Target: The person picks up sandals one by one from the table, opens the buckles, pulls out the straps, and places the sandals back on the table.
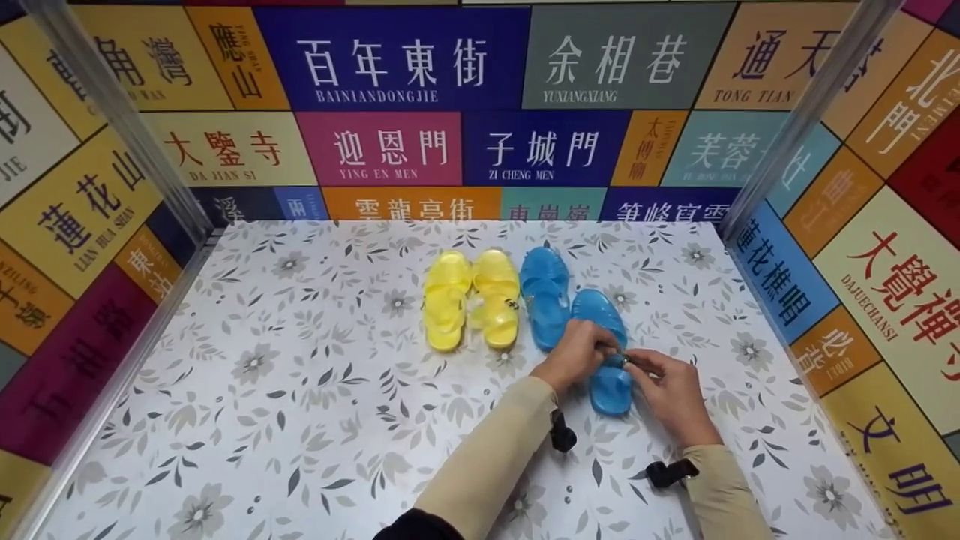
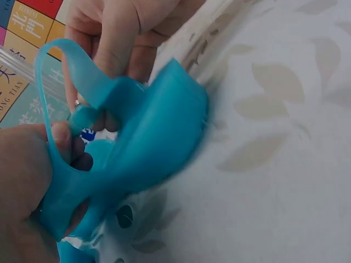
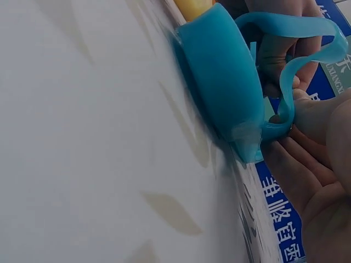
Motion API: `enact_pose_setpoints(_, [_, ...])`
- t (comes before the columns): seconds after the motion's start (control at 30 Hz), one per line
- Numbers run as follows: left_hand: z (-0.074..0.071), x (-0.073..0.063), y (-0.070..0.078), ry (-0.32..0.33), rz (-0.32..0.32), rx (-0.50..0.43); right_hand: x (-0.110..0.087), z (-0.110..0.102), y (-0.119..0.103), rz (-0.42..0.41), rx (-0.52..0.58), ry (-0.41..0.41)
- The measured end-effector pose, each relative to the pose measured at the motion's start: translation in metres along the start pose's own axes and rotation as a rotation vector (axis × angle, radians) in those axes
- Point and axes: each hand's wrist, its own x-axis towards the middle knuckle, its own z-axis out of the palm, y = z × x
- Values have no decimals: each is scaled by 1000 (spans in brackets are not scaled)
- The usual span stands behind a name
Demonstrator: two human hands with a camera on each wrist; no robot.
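Both hands work at the ankle strap of a translucent blue sandal (image 1: 611,394), the rightmost shoe in the head view. From its left side, my left hand (image 1: 576,352) pinches the strap (image 2: 46,109). Opposite, my right hand (image 1: 671,386) pinches the strap near a small metal buckle (image 1: 625,360). In the right wrist view the strap (image 3: 290,24) loops up over the heel, with the fingertips of both hands close together at its side. Fingers partly hide the fastening, so I cannot tell whether it is fastened. The sandal's sole rests on the table.
The other blue sandal (image 1: 545,296) lies just left of the hands. Further left stand two yellow sandals (image 1: 448,300) side by side. The table has a floral cover (image 1: 300,420). Printed panels (image 1: 390,60) wall in the back and sides, with clear corner posts (image 1: 810,112).
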Motion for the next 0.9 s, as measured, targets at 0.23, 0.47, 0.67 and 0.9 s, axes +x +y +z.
enact_pose_setpoints(0.23, [-8, -2, -2, -74, 5, -2, -1, 0, -2, 21, 15, -2])
enact_pose_setpoints(0.47, [-13, -2, 6, -100, -28, 218, -1, -1, -4, 58, 24, -11])
enact_pose_setpoints(0.67, [-18, -4, 8, -193, -18, 301, -3, -1, -5, 111, 59, -1])
enact_pose_setpoints(0.9, [-21, -2, 17, -266, 25, 294, -1, 1, -9, 122, 57, 13])
